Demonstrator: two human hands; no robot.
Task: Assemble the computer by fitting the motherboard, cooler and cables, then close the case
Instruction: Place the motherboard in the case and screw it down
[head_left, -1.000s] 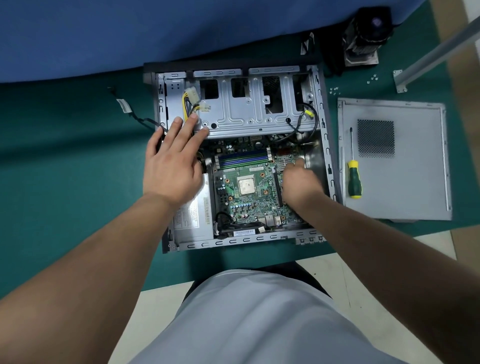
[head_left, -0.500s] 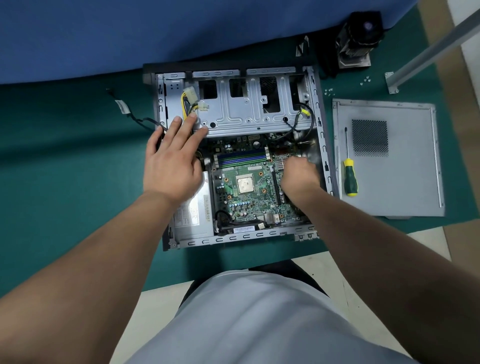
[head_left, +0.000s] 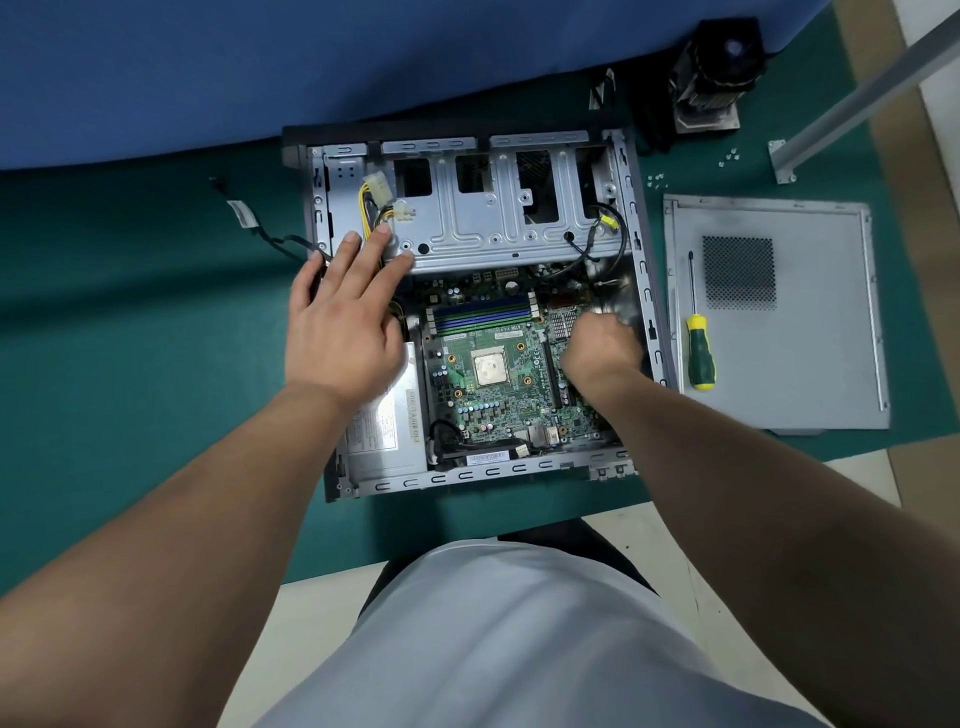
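The open computer case lies flat on the green mat. Inside it sits the green motherboard, its bare CPU uncovered. My left hand rests flat with straight fingers on the drive cage's left end, beside the yellow power cables. My right hand is curled, knuckles up, over the motherboard's right edge near the case wall, gripping there; its fingertips are hidden. The black cooler stands on the mat behind the case to the right.
The grey side panel lies right of the case, with a green-and-yellow screwdriver on it. Small screws are scattered behind it. A loose black cable trails left of the case. A metal bar crosses the far right corner.
My right hand has shifted slightly along the motherboard's right side. The left hand stays on the drive cage. The camera view has drifted a little.
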